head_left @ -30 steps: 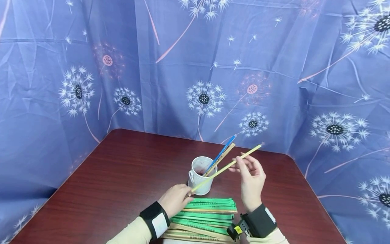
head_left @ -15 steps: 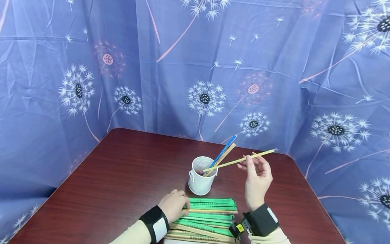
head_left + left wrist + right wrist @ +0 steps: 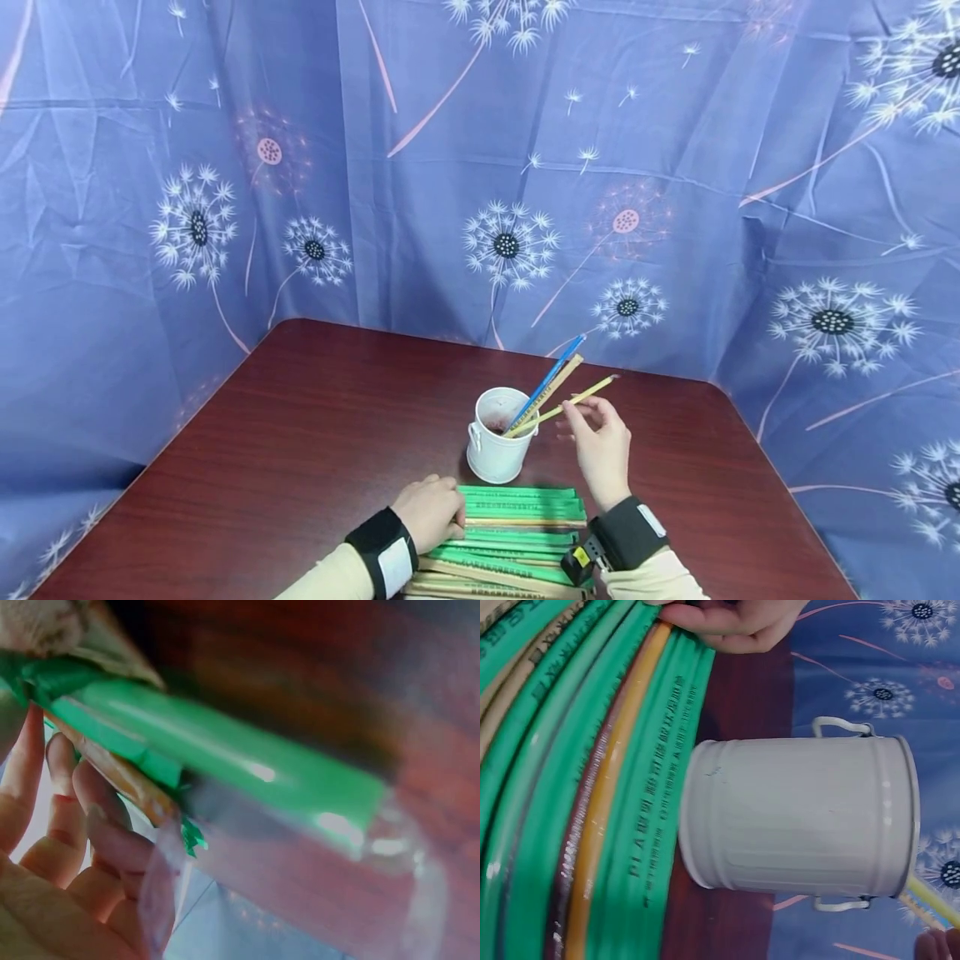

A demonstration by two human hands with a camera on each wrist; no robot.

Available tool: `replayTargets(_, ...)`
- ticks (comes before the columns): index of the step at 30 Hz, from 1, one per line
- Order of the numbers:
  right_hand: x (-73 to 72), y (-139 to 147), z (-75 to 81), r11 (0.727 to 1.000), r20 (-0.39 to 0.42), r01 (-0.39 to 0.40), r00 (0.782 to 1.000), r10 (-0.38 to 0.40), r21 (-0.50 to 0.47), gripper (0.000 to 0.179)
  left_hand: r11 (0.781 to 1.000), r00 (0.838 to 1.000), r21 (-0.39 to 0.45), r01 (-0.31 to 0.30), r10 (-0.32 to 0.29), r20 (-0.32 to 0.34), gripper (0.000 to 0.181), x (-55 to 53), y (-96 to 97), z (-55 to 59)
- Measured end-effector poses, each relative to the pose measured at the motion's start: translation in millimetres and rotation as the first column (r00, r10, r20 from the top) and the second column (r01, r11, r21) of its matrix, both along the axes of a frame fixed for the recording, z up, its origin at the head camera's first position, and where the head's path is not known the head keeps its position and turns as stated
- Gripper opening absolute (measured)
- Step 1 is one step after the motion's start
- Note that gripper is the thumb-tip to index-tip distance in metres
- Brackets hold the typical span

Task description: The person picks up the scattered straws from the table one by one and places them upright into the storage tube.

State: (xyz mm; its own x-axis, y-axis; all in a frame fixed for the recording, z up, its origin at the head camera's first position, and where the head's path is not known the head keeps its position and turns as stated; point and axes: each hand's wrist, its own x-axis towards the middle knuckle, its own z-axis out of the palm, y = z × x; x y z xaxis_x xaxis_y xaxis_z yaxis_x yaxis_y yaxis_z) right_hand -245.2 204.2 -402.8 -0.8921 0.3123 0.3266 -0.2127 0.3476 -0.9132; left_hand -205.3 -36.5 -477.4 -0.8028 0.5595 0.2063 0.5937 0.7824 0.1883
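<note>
In the head view my right hand (image 3: 602, 442) pinches a yellow straw (image 3: 596, 387) between thumb and fingertips. Its lower end sits inside the mouth of a white bucket-shaped cup (image 3: 497, 458), beside a blue straw (image 3: 557, 364) and a tan-wrapped straw (image 3: 564, 372). Below the cup lies a stack of wrapped straws (image 3: 521, 504), mostly green with printed lettering. At the stack's left ends, my left hand (image 3: 431, 512) has curled fingers on the straws; in the right wrist view its fingertips pinch a green-wrapped straw's end. An orange straw (image 3: 596, 862) lies among the green wrappers (image 3: 649, 802).
The dark red-brown table (image 3: 300, 417) carries the cup and stack. A blue dandelion-print cloth (image 3: 420, 250) hangs behind and at both sides. The cup has small handles (image 3: 844, 726). Both wrists wear black bands (image 3: 381, 550).
The left hand has let go of the yellow straw and moved down to the stack. The right hand first drew the straw rightward, then moved left, bringing its lower end into the cup.
</note>
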Motion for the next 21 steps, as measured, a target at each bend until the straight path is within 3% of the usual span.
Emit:
replayTargets(4,0.4,1,-4.0,0.999,0.080,-0.045,0.996,0.044,0.015,0.032,1.000,1.000,0.028,0.007,-0.007,0.013,0.015,-0.7,-0.1,-0.3)
replayTargets(9,2.7,3,-6.0,0.998,0.114,-0.050,0.992,0.044,0.042,0.031,0.992,0.999,0.124,0.007,-0.013,0.050,0.013,-4.3,0.3,0.9)
replayTargets(18,8.9,8,-2.3,0.975,0.121,-0.023,0.993,-0.003,0.219,0.039,0.947,0.999,0.322,-0.011,-0.005,0.047,0.011,-7.2,-1.1,14.3)
replayTargets(21,11.1,8,-2.7,0.980,0.124,-0.008,0.992,-0.017,0.200,0.045,0.926,0.999,0.376,-0.025,0.007,0.050,0.013,-8.5,-0.5,18.6)
